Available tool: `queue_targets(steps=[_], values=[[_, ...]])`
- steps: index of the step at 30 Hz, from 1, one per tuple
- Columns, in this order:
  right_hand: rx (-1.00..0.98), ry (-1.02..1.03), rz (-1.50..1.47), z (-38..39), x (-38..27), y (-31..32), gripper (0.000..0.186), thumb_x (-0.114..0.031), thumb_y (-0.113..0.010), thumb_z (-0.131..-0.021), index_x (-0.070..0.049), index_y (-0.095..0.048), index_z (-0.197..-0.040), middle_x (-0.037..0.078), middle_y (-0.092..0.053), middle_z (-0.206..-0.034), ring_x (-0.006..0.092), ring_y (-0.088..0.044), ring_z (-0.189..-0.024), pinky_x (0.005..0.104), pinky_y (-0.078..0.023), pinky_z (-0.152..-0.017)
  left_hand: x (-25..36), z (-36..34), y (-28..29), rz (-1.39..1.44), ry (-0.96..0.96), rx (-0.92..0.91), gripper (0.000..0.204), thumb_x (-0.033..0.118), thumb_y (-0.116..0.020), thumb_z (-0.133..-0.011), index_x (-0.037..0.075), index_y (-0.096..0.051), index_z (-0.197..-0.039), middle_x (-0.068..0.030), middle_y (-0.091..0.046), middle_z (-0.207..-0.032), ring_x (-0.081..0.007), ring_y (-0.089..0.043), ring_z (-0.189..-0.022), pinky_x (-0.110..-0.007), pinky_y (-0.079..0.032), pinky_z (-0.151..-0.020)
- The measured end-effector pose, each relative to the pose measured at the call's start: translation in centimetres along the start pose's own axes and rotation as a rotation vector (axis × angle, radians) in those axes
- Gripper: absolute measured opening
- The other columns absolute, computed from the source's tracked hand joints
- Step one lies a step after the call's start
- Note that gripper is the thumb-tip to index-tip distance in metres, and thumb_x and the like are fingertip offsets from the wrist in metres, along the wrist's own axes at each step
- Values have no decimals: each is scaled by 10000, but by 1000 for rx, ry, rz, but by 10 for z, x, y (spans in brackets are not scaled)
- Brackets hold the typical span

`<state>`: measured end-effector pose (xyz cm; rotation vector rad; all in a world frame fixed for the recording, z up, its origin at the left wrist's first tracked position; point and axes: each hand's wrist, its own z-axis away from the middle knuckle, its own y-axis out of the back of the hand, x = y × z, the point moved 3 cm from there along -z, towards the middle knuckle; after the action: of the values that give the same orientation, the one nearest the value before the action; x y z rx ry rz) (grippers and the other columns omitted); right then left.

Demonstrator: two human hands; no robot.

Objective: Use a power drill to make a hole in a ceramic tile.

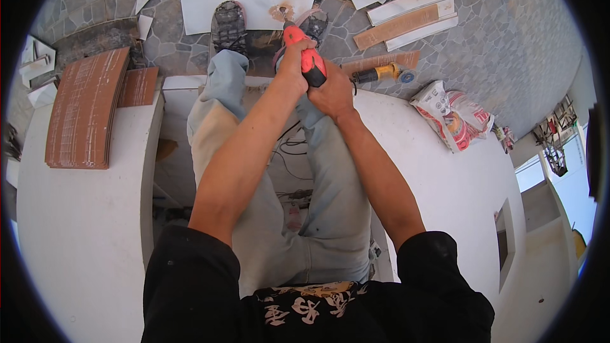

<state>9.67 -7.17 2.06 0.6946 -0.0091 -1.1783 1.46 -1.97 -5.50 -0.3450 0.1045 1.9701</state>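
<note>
A red and black power drill (312,63) points away from me, its dark tip beside a hole ringed with brown dust in a white tile (216,0). My left hand (295,68) is closed on the drill's left side. Around its rear part my right hand (333,92) is wrapped, its fingers partly hidden. The tile has a rounded cut-out at its far edge. My left shoe (229,25) rests at the tile's near edge, and my right shoe (313,24) is just right of the drill tip.
A yellow angle grinder (384,73) lies to the right, near a plastic bag (451,114) on the white ledge (406,133). Cut tile strips (406,16) lie at the far right. Stacked brown-backed tiles (86,111) sit on the left ledge. Cables (292,146) hang between my legs.
</note>
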Motion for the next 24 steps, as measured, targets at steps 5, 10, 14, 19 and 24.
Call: queue_targets(steps=[5, 10, 14, 19, 24], values=[[12, -6, -2, 1, 0, 1, 485, -170, -684, -703, -73, -611, -1173, 228, -670, -1093, 438, -629, -1038, 504, -509, -904, -2, -3, 4, -2, 17, -35, 203, 91, -717, -763, 96, -591, -922, -64, -620, -822, -243, -614, -743, -397, -541, -746], [37, 18, -23, 3, 0, 2, 487, -160, -683, -702, -90, -621, -1180, 219, -671, -1099, 434, -629, -1041, 502, -508, -906, -3, -3, 1, 2, -13, -17, 195, 86, -713, -765, 99, -588, -915, -63, -614, -811, -242, -612, -738, -400, -540, -745], [-13, 1, -10, 2, 1, 6, 473, -160, -682, -707, -94, -628, -1172, 212, -675, -1097, 430, -626, -1049, 500, -507, -910, -5, -1, -1, -3, -3, 1, 187, 82, -710, -764, 104, -587, -904, -60, -615, -801, -239, -611, -731, -396, -536, -739], [0, 9, 0, 1, 0, 8, 451, -154, -676, -706, -86, -634, -1150, 209, -678, -1072, 426, -627, -1044, 501, -508, -902, -6, -3, -1, 14, -15, -2, 183, 83, -710, -763, 106, -585, -895, -60, -616, -796, -238, -610, -719, -384, -532, -730], [-14, 27, 13, 0, 0, 9, 440, -156, -676, -708, -84, -633, -1140, 209, -676, -1067, 427, -626, -1041, 503, -508, -896, -8, -5, 0, 21, -24, -5, 188, 91, -715, -758, 109, -584, -892, -60, -616, -795, -237, -611, -718, -384, -531, -728]])
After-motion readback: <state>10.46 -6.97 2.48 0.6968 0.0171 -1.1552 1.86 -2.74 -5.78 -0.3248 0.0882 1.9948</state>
